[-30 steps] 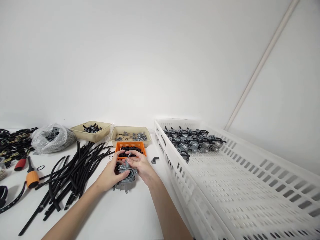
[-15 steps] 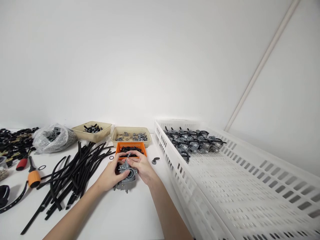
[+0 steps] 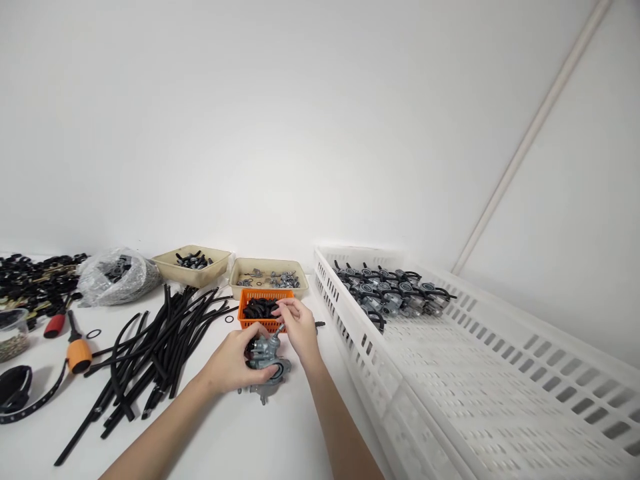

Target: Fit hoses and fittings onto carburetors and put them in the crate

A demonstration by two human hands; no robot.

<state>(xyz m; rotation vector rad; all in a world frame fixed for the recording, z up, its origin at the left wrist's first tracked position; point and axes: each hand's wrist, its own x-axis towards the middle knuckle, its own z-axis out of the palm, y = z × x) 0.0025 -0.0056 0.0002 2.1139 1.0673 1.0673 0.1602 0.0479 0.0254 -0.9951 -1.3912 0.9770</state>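
Note:
My left hand (image 3: 235, 362) is wrapped around a grey metal carburetor (image 3: 265, 373), its thumb lying across the round bore. A thin spout on the carburetor points up toward my right hand (image 3: 299, 328). That hand has its bent fingers slightly apart over the right side of a small orange basket (image 3: 267, 293), and I see nothing held in them. Black curved rubber pieces (image 3: 260, 308) fill the basket. Behind my right hand, a small dark elbow-shaped piece (image 3: 320, 325) is mostly covered.
To the right, a large white crate (image 3: 400, 393) holds several carburetors (image 3: 395, 290). Two beige trays (image 3: 235, 287) of small parts stand at the back. On the left lie black hoses (image 3: 160, 353), an orange-handled screwdriver (image 3: 79, 356) and a plastic bag (image 3: 117, 280) of parts.
My right hand has let go of the carburetor and moved up and right to the orange basket. My left hand keeps hold of the carburetor. The view has shifted slightly.

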